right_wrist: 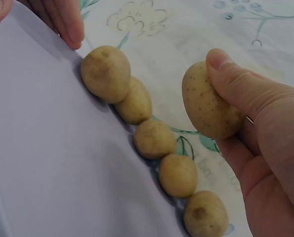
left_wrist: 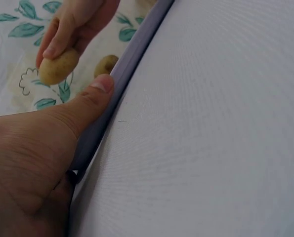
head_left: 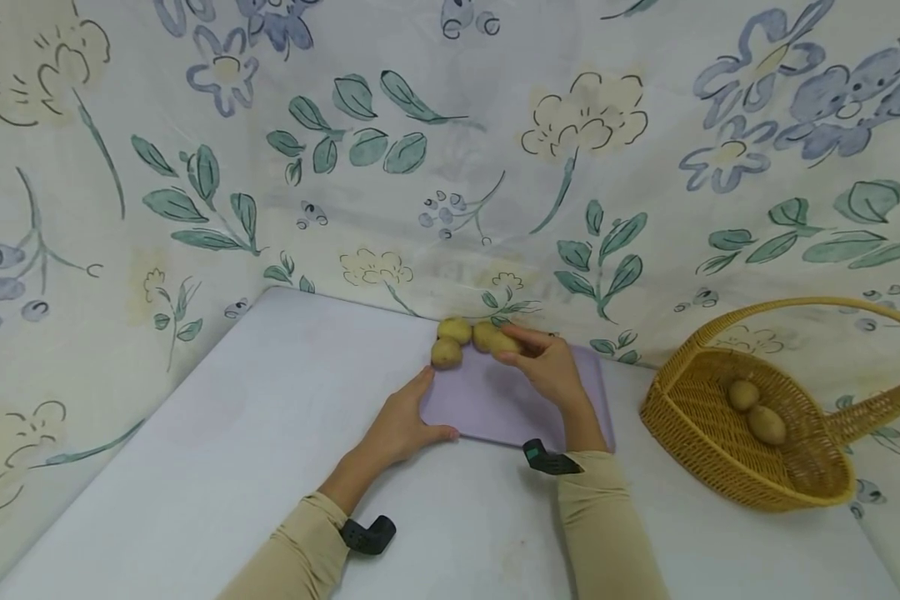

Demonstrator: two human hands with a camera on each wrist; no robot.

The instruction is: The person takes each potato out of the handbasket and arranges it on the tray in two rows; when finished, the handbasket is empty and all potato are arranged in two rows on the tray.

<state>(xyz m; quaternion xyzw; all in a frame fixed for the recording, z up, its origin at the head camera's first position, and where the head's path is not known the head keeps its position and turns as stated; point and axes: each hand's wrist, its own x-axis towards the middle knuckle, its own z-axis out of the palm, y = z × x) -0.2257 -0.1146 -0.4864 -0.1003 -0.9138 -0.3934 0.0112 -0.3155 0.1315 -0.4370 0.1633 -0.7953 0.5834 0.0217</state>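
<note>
My right hand pinches a potato between thumb and fingers, held above the far side of a pale purple tray. Along the tray's far edge, several potatoes lie in a row, touching or nearly so; the right wrist view shows a larger potato at the row's left end. From the head view, part of this row is hidden behind the right hand. My left hand grips the tray's near left corner, its thumb on the near rim and its fingers along the left side.
To the right of the tray stands a woven basket with a tall arched handle, and two potatoes lie inside it. A white table carries everything. Floral cloth hangs close behind the tray and along the left side.
</note>
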